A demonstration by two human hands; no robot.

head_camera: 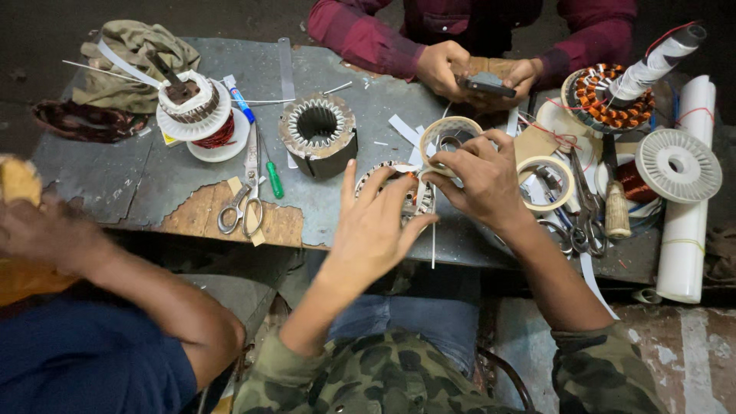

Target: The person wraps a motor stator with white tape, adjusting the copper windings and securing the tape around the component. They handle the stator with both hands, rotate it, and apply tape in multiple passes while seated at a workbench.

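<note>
Stator core (pixel 399 192): on the table (pixel 138 184) edge, under both hands
Left hand (pixel 376 226): fingers spread open, steadying the core
Right hand (pixel 483 176): fingers pinching the tape roll (pixel 448 134) just beyond the core; best kept taut

Left hand (pixel 376 222) reaching forward with fingers spread, right hand (pixel 479 180) beside it with fingers curled in a pinch, both camouflage-sleeved forearms extended

You have a single view, from the camera on your head. It looks steeply down and forward over your camouflage sleeves, close on your left hand (pixel 373 222) and right hand (pixel 481 178). Beyond your hands the table (pixel 153 184) runs on to a co-worker's hands (pixel 475 73) opposite.
</note>
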